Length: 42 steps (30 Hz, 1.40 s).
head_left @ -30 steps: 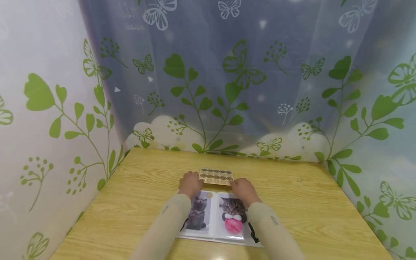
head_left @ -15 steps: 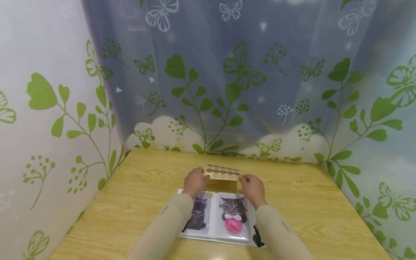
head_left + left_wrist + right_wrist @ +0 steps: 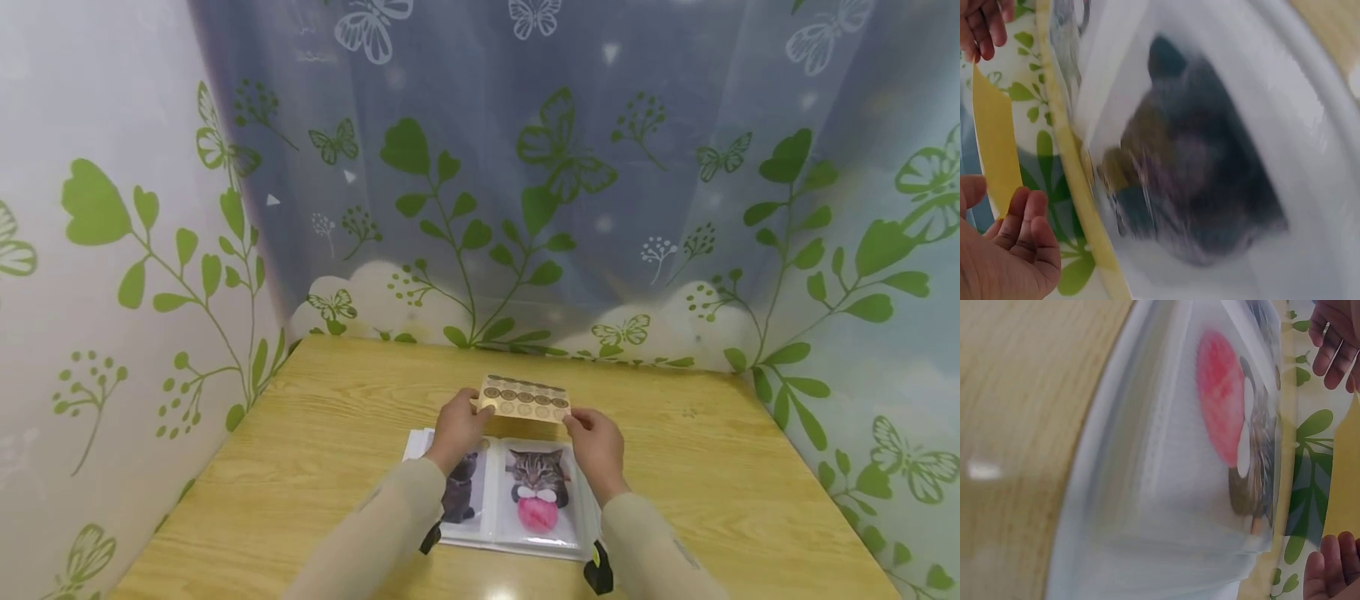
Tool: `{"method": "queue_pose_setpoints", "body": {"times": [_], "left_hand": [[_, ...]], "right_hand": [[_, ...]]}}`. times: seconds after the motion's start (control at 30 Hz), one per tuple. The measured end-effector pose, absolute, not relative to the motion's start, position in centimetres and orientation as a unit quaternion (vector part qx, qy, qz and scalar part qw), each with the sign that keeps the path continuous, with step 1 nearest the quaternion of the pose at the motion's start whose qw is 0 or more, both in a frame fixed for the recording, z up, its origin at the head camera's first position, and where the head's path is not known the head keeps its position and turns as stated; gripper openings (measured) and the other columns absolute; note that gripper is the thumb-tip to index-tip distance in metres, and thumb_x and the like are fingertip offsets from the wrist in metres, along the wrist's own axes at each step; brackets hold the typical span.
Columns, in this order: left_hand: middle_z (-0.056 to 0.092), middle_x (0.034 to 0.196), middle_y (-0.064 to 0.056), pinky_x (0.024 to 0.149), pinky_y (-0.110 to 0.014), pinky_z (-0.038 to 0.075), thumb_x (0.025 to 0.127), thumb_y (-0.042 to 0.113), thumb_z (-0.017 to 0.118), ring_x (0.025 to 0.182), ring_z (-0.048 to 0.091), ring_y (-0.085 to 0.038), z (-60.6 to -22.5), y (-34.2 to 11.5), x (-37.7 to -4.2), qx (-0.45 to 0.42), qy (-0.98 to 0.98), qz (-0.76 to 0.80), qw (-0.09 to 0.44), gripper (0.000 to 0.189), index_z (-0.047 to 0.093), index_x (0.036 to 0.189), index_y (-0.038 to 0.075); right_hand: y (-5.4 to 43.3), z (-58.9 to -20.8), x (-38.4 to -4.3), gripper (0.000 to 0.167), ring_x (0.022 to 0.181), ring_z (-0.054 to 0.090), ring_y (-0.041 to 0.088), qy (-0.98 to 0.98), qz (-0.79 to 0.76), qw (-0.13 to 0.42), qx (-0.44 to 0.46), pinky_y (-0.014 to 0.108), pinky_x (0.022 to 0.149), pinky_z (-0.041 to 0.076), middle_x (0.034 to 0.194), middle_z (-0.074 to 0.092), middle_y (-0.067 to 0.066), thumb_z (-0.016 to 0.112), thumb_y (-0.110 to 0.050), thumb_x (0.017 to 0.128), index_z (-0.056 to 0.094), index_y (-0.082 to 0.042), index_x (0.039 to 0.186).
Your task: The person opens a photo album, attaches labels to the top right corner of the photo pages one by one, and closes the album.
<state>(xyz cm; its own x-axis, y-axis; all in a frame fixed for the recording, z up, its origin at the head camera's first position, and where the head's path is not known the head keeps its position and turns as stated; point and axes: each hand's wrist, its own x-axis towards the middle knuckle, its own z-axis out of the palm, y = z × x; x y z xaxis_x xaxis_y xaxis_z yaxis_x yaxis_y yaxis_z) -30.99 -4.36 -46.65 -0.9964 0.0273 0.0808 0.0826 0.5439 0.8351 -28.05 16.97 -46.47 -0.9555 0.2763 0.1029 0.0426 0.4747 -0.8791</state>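
Between my two hands a sheet of round stickers (image 3: pixel 525 399) is held up above the table, its printed side facing me. My left hand (image 3: pixel 459 429) pinches its left end between thumb and fingers, and my right hand (image 3: pixel 598 446) pinches the right end. From the left wrist view the plain yellow back of the sticker sheet (image 3: pixel 999 144) shows. Below the hands lies an open photo album (image 3: pixel 491 508) with clear pockets. On its right page is a tabby cat photo (image 3: pixel 538 492); the dark cat photo (image 3: pixel 459 492) on the left page is partly hidden by my left arm.
The album rests on a wood-grain table (image 3: pixel 337 417). Around it hang cloth walls (image 3: pixel 480 167) printed with green leaves and butterflies. Black straps (image 3: pixel 597 571) hang at both wrists.
Both hands have lifted the sticker sheet off the table area behind the album and brought it slightly right and closer. The album's left pages now look slightly raised.
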Motion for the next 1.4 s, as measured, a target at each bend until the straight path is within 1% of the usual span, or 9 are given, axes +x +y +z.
{"method": "queue_pose_setpoints", "body": {"times": [0.17, 0.3, 0.5, 0.63, 0.73, 0.8, 0.9, 1.17, 1.4], "left_hand": [[0.063, 0.096, -0.014, 0.063, -0.035, 0.057, 0.098, 0.019, 0.062, 0.079, 0.067, -0.033, -46.6, -3.8, -30.1, -0.022, -0.84, -0.541, 0.02, 0.046, 0.049, 0.135, -0.005], [0.061, 0.089, -0.011, 0.058, -0.03, 0.054, 0.096, 0.015, 0.066, 0.081, 0.067, -0.039, -46.5, -3.3, -29.5, -0.005, -0.819, -0.574, 0.017, 0.045, 0.05, 0.133, -0.005], [0.064, 0.082, -0.009, 0.06, -0.029, 0.05, 0.09, 0.008, 0.071, 0.073, 0.064, -0.025, -46.4, -2.7, -28.9, 0.015, -0.796, -0.605, 0.015, 0.038, 0.055, 0.123, -0.004], [0.066, 0.082, -0.009, 0.075, -0.041, 0.055, 0.088, 0.004, 0.071, 0.069, 0.064, -0.017, -46.3, -2.4, -28.6, 0.018, -0.765, -0.644, -0.003, 0.038, 0.056, 0.121, -0.007], [0.068, 0.084, -0.01, 0.085, -0.048, 0.053, 0.088, 0.005, 0.071, 0.07, 0.065, -0.017, -46.4, -2.3, -28.3, 0.02, -0.743, -0.668, -0.02, 0.04, 0.056, 0.123, -0.008], [0.07, 0.086, -0.012, 0.087, -0.049, 0.052, 0.089, 0.006, 0.07, 0.072, 0.066, -0.017, -46.4, -2.2, -28.0, 0.026, -0.732, -0.68, -0.033, 0.04, 0.057, 0.124, -0.008], [0.071, 0.089, -0.015, 0.085, -0.047, 0.052, 0.09, 0.007, 0.069, 0.075, 0.067, -0.019, -46.6, -2.1, -27.6, 0.036, -0.721, -0.691, -0.047, 0.035, 0.059, 0.122, -0.006], [0.071, 0.087, -0.017, 0.076, -0.036, 0.052, 0.092, 0.008, 0.067, 0.076, 0.067, -0.02, -47.3, -1.9, -26.7, 0.018, -0.717, -0.694, -0.068, 0.014, 0.068, 0.101, -0.003], [0.071, 0.089, -0.017, 0.074, -0.032, 0.052, 0.093, 0.011, 0.067, 0.076, 0.064, -0.016, -47.9, -1.5, -25.9, 0.012, -0.716, -0.692, -0.089, 0.011, 0.069, 0.094, 0.0]], "right_hand": [[17.1, -46.8, -27.2, 0.029, 0.096, 0.067, 0.031, -0.836, 0.522, 0.127, -0.113, 0.043, 0.084, 0.054, 0.106, 0.071, 0.019, 0.063, -0.017, 0.097, 0.067, 0.004, 0.117], [17.3, -47.2, -26.5, 0.028, 0.092, 0.068, 0.03, -0.822, 0.539, 0.131, -0.127, 0.034, 0.077, 0.053, 0.102, 0.072, 0.018, 0.064, -0.016, 0.096, 0.068, 0.004, 0.116], [17.6, -47.4, -25.5, 0.027, 0.091, 0.068, 0.026, -0.802, 0.564, 0.137, -0.14, 0.024, 0.07, 0.05, 0.102, 0.071, 0.018, 0.064, -0.014, 0.096, 0.068, 0.004, 0.116], [17.9, -47.6, -25.0, 0.026, 0.09, 0.067, 0.024, -0.787, 0.584, 0.136, -0.142, 0.023, 0.07, 0.051, 0.105, 0.071, 0.02, 0.063, -0.012, 0.096, 0.067, 0.004, 0.117], [18.1, -47.7, -24.6, 0.026, 0.09, 0.067, 0.022, -0.781, 0.591, 0.136, -0.145, 0.022, 0.07, 0.052, 0.107, 0.07, 0.02, 0.062, -0.011, 0.097, 0.066, 0.004, 0.117], [18.2, -47.8, -24.4, 0.026, 0.088, 0.067, 0.021, -0.78, 0.593, 0.136, -0.147, 0.022, 0.07, 0.052, 0.106, 0.07, 0.019, 0.062, -0.011, 0.097, 0.066, 0.004, 0.117], [18.4, -47.9, -24.0, 0.026, 0.085, 0.067, 0.018, -0.777, 0.596, 0.135, -0.15, 0.022, 0.069, 0.052, 0.104, 0.071, 0.018, 0.062, -0.012, 0.097, 0.066, 0.005, 0.117], [18.8, -48.2, -23.3, 0.026, 0.085, 0.066, 0.016, -0.781, 0.591, 0.126, -0.158, 0.026, 0.073, 0.054, 0.105, 0.071, 0.018, 0.062, -0.012, 0.097, 0.066, 0.004, 0.117], [19.6, -48.5, -22.7, 0.028, 0.096, 0.066, 0.026, -0.789, 0.58, 0.11, -0.17, 0.027, 0.075, 0.053, 0.111, 0.069, 0.019, 0.06, -0.014, 0.098, 0.065, 0.003, 0.12]]}}
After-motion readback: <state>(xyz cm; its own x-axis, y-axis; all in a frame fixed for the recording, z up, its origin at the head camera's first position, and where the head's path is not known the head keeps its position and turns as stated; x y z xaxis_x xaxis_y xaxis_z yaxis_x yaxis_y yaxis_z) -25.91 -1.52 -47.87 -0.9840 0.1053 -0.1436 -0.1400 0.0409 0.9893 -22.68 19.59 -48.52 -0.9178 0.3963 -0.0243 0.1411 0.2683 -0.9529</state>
